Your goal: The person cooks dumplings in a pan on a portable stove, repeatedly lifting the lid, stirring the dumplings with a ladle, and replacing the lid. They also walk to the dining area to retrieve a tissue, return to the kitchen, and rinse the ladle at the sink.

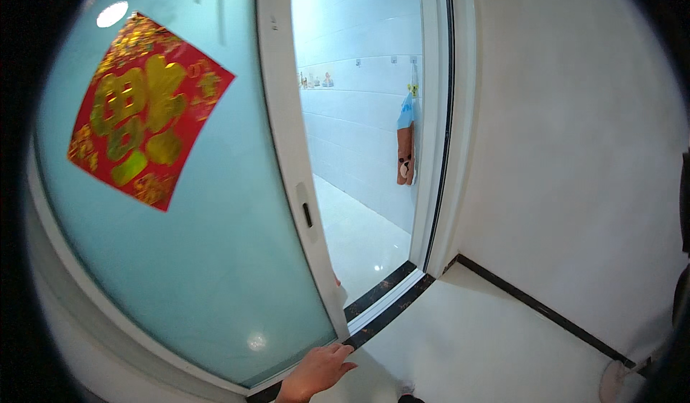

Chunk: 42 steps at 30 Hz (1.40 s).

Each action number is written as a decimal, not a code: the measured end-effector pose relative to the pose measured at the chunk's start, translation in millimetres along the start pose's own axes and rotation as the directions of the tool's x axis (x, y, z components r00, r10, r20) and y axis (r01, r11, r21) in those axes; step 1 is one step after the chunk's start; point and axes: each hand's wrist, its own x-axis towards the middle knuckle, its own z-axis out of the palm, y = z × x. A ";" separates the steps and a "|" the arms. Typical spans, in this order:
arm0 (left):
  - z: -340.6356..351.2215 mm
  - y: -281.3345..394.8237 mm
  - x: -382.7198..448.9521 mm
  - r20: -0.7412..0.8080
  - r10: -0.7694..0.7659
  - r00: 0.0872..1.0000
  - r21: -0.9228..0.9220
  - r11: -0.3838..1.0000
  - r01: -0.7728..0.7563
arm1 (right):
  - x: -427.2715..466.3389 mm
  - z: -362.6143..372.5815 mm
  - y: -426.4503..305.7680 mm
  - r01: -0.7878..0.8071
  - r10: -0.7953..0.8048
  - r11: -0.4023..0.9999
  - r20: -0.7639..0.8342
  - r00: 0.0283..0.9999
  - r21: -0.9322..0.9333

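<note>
My left hand (319,369) reaches in from the bottom edge, palm down, thumb apart from the fingers. Nothing shows in its grip. In the picture it overlaps the lower corner of a frosted glass sliding door (215,273); whether it touches the door cannot be told. The door's pale frame has a recessed dark pull (307,214). A red paper decoration (186,150) with gold lettering is on the glass. Right of the door lies a partly uncovered doorway with a metal floor track (388,301) set in a dark stone threshold (396,310). My right hand is out of view.
Beyond the doorway are white wall tiles (356,133), a pale floor (361,230) and a hanging bear-face towel (405,155). A plain wall (566,133) with dark skirting (539,308) stands at the right. A pinkish rounded object (611,381) is at lower right.
</note>
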 end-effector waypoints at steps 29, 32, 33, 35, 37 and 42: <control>-120.4 -267.3 635.5 0.329 -0.333 0.884 0.020 0.938 0.346 | 480.1 -295.2 -806.6 0.770 -0.781 0.612 0.013 0.625 -0.181; -134.8 -319.4 679.0 0.268 -0.442 0.856 0.052 0.894 0.445 | 519.0 -324.1 -871.8 0.740 -0.751 0.639 0.039 0.659 -0.210; -143.9 -336.7 690.5 0.222 -0.478 0.850 0.084 0.878 0.472 | 530.1 -332.3 -904.4 0.750 -0.762 0.625 0.037 0.646 -0.218; -162.8 -364.4 710.7 0.245 -0.571 0.783 0.067 0.816 0.574 | 546.2 -343.5 -968.9 0.785 -0.801 0.573 0.043 0.597 -0.236; -191.2 -386.6 725.3 0.258 -0.635 0.728 0.044 0.761 0.648 | 555.4 -344.6 -1044.3 0.851 -0.863 0.478 0.066 0.501 -0.217; -187.0 -525.1 731.3 0.140 -0.569 0.811 -0.314 0.751 0.581 | 480.8 -337.5 -1257.5 0.897 -0.836 0.429 0.422 0.349 0.107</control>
